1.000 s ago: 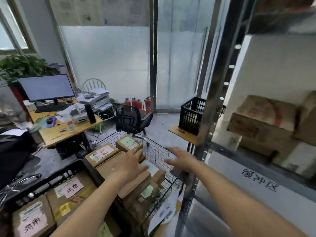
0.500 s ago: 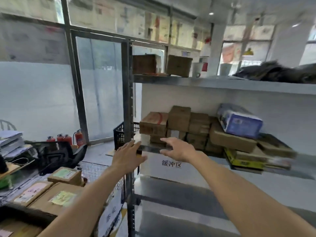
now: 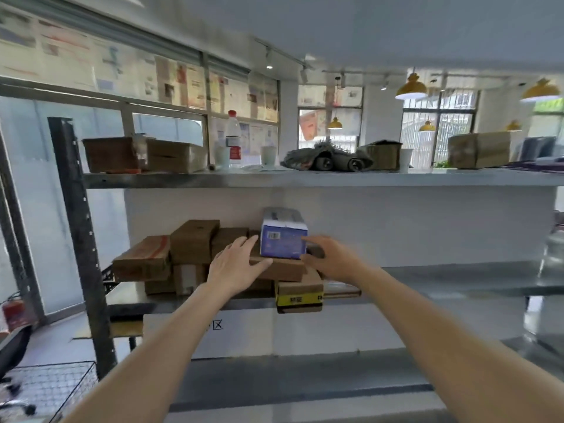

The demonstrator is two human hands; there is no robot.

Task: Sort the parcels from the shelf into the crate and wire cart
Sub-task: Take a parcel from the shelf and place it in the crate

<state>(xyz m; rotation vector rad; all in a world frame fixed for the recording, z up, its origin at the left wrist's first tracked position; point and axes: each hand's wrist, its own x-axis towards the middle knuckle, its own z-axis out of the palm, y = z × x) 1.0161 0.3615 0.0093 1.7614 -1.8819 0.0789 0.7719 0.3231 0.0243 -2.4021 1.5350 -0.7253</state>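
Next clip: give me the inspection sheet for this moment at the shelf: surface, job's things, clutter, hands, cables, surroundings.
Surface: metal shelf, middle level, holds the stacked parcels.
Job's things: blue box atop brown cardboard parcels; yellow-taped parcel overhangs the edge; wire cart at lower left.
Clutter: water bottle, cups, grey bundle on top level.
Hands: left hand open beside the blue box; right hand open on its other side.
Cables: nothing seen.
Surroundings: windows, yellow pendant lamps.

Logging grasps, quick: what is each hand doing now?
Left hand: open, holding nothing.
Right hand: open, beside the blue box, not gripping.
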